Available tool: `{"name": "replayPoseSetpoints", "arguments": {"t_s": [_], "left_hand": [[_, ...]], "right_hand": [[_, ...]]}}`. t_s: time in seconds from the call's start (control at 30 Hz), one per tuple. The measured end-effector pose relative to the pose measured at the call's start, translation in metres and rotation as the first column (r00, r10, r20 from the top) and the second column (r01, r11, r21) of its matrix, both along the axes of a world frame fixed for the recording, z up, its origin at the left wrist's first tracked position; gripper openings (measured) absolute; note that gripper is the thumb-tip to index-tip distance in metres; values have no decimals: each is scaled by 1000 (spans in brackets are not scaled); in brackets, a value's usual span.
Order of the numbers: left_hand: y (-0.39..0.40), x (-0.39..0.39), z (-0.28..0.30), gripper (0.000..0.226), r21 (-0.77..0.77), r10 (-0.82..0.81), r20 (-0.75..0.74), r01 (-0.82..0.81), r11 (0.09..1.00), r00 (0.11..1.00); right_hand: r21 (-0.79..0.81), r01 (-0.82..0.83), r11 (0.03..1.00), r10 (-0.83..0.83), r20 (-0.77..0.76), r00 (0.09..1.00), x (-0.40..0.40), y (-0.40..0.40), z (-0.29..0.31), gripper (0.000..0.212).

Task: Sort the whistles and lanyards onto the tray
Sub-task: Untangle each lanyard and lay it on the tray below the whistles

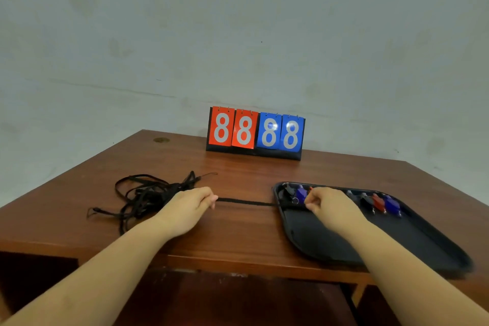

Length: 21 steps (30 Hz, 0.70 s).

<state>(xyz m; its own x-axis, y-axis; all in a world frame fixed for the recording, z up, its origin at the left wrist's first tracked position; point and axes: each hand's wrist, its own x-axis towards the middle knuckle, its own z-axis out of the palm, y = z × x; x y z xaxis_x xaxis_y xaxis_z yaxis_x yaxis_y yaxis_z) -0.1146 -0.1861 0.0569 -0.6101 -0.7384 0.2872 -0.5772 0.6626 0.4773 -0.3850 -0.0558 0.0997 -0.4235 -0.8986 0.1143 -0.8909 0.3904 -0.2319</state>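
Two hands stretching one black lanyard (244, 202) from table (211, 233) to tray (344, 246)
Left hand (189, 206) and right hand (326, 204) pinching its ends; whistles (381, 202) lined up along tray's far edge, tangled lanyards (148, 196) piled left.

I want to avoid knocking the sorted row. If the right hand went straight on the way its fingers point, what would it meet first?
The right hand points left along the tray, so likely the blue whistle beside its fingers; depth is hard to judge.
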Motion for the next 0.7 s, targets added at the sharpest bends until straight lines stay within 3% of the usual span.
{"name": "replayPoseSetpoints", "arguments": {"t_s": [0.13, 0.3, 0.53, 0.7], "left_hand": [[14, -16, 8, 27, -69, -88, -32, 85, 994, 996], [23, -25, 15, 27, -76, -145, -97, 138, 988, 985], [7, 6, 4, 30, 9, -9, -25, 9, 1000, 1000], [-2, 8, 2, 19, 43, -20, 67, 18, 999, 998]], "right_hand": [[-148, -238, 960, 242, 9, 970, 45, -9, 3, 45], [-108, -405, 908, 419, 266, 868, 100, -24, 3, 31], [-67, -343, 937, 348, 268, 898, 65, -18, 10, 24], [-117, -219, 969, 244, 287, 926, 34, -5, 11, 28]]}}
